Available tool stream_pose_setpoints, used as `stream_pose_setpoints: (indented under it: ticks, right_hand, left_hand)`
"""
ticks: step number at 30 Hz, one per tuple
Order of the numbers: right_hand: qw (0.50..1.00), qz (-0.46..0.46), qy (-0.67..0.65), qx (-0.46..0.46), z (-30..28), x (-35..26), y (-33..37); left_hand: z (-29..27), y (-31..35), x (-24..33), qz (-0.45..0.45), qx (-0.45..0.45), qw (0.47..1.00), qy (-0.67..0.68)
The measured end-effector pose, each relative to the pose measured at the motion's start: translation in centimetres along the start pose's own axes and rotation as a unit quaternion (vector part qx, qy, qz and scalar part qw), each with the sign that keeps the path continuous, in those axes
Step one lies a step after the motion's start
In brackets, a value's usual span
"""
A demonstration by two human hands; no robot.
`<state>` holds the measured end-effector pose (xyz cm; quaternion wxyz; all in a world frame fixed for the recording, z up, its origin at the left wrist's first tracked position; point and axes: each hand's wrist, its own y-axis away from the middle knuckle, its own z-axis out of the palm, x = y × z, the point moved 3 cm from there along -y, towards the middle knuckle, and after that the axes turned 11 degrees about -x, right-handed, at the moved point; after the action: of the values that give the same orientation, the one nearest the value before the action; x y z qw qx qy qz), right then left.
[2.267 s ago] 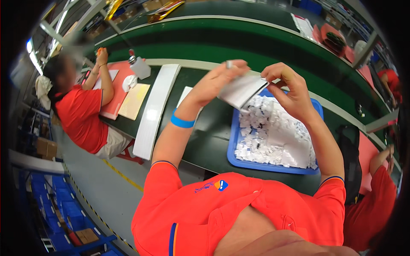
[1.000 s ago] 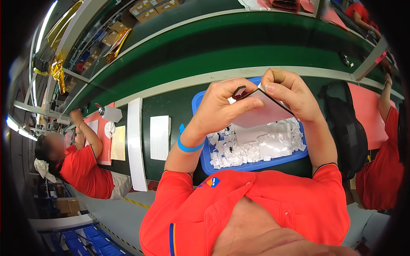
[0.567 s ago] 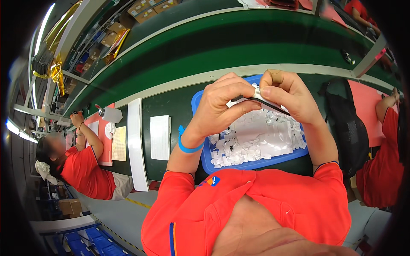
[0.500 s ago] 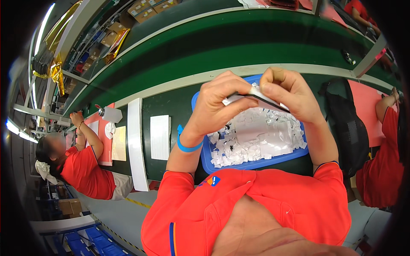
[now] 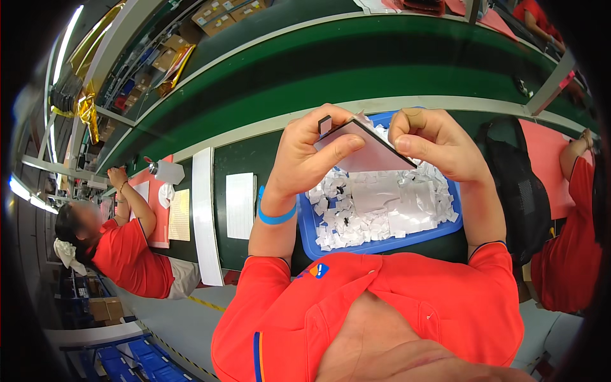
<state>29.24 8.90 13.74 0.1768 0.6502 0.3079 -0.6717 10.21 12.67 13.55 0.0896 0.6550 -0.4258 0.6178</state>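
A thin flat panel (image 5: 372, 150) with a black edge and a pale face is held tilted above the blue tray (image 5: 310, 239). My left hand (image 5: 309, 149) is closed around its left end, thumb on the near face and fingers behind. A small dark-edged tab (image 5: 325, 125) sticks up by those fingers. My right hand (image 5: 439, 143) is closed in a pinch at the panel's right edge; whether it grips the panel or some thin piece on it is hidden. Beneath both hands, the tray holds many small white pieces (image 5: 337, 229) and larger whitish sheets (image 5: 407, 207).
Left of the tray lie a white stack (image 5: 240, 207), a long white board (image 5: 205, 216) and a yellowish sheet (image 5: 179, 214). A white bottle (image 5: 168, 170) stands beyond them. A co-worker (image 5: 130, 254) sits at left, another (image 5: 566, 261) at right beside a black bag (image 5: 515, 191).
The panel has turned so that more of its pale face shows. My left hand has shifted slightly left, and the small tab has come into sight. My right hand stays near the panel's edge.
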Motion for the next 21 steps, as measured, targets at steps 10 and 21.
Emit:
stream_pose_setpoints:
  ticks: [10,21]
  right_hand:
    - [0.988,0.028,-0.134,-0.074,1.7,1.1,-1.2]
    - [0.998,-0.042,0.033,-0.023,1.0,1.2,-1.2]
  left_hand:
    - [-0.8,0.1,0.0,0.03,-0.08,0.996,0.038]
    - [0.2,0.8,0.3,-0.083,0.006,0.996,-0.015]
